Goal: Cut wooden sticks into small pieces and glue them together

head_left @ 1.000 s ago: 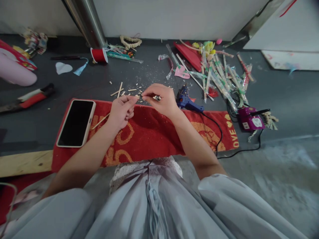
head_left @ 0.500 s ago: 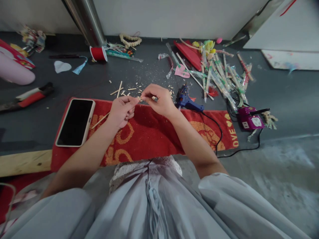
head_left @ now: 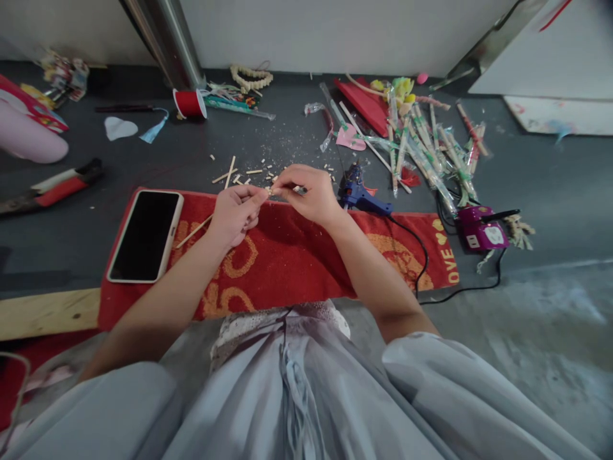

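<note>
My left hand (head_left: 235, 214) and my right hand (head_left: 309, 193) meet fingertip to fingertip over the far edge of a red towel (head_left: 297, 255). Both are closed in a pinch around a small pale wooden piece (head_left: 269, 191), mostly covered by the fingers. Its exact shape is too small to make out. Beyond the hands lie short cut bits of wooden stick (head_left: 253, 171) and fine crumbs. A longer thin stick (head_left: 194, 232) rests on the towel, partly under my left forearm. Just right of my right hand is a blue hot glue gun (head_left: 364, 196).
A phone (head_left: 145, 236) lies on the towel's left end. Pliers (head_left: 52, 185) are at far left, a red ribbon spool (head_left: 189, 104) at the back. Several plastic-wrapped sticks (head_left: 426, 147) pile up at right, near a purple box (head_left: 481, 228) with a black cord (head_left: 424, 246).
My right hand has turned very slightly at the fingertips. Both hands keep their pinch in nearly the same spot, and the things on the table have not moved.
</note>
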The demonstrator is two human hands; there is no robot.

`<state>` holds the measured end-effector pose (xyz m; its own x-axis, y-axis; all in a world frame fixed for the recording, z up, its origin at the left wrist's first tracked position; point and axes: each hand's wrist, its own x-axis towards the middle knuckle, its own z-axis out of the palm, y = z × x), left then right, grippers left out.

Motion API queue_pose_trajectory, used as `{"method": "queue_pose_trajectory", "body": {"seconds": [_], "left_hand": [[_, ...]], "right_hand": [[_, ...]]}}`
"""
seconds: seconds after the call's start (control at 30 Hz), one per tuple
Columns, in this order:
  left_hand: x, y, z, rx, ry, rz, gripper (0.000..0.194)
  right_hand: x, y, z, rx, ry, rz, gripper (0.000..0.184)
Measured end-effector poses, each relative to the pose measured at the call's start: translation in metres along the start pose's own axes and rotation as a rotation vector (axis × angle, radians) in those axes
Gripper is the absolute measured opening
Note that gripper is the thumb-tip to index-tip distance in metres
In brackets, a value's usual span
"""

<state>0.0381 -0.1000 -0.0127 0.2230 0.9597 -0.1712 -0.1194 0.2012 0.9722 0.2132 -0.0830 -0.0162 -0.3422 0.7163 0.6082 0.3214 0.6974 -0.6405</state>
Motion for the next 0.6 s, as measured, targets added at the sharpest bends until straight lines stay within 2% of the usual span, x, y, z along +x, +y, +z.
{"method": "queue_pose_trajectory", "body": {"seconds": [0.07,0.13,0.3,0.4,0.5,0.6], "left_hand": [[0.0,-0.002,0.001,0.011,-0.004,0.022,0.027],[0.0,-0.005,0.001,0.063,0.013,0.11,0.024],[-0.007,-0.007,-0.001,0.438,0.138,0.516,0.018],[-0.011,-0.005,-0.003,0.586,0.217,0.712,0.017],[-0.013,-0.006,-0.005,0.651,0.25,0.816,0.016],[-0.013,-0.006,-0.007,0.7,0.25,0.849,0.018]], "right_hand": [[0.001,0.0,-0.005,-0.001,0.018,0.002,0.021],[0.002,-0.001,-0.008,0.001,0.043,0.015,0.025],[0.002,-0.008,-0.008,0.071,0.031,0.147,0.038],[0.002,-0.012,-0.007,0.141,0.002,0.205,0.043],[0.002,-0.014,-0.007,0.198,-0.009,0.227,0.046],[0.002,-0.014,-0.007,0.245,-0.014,0.23,0.044]]}}
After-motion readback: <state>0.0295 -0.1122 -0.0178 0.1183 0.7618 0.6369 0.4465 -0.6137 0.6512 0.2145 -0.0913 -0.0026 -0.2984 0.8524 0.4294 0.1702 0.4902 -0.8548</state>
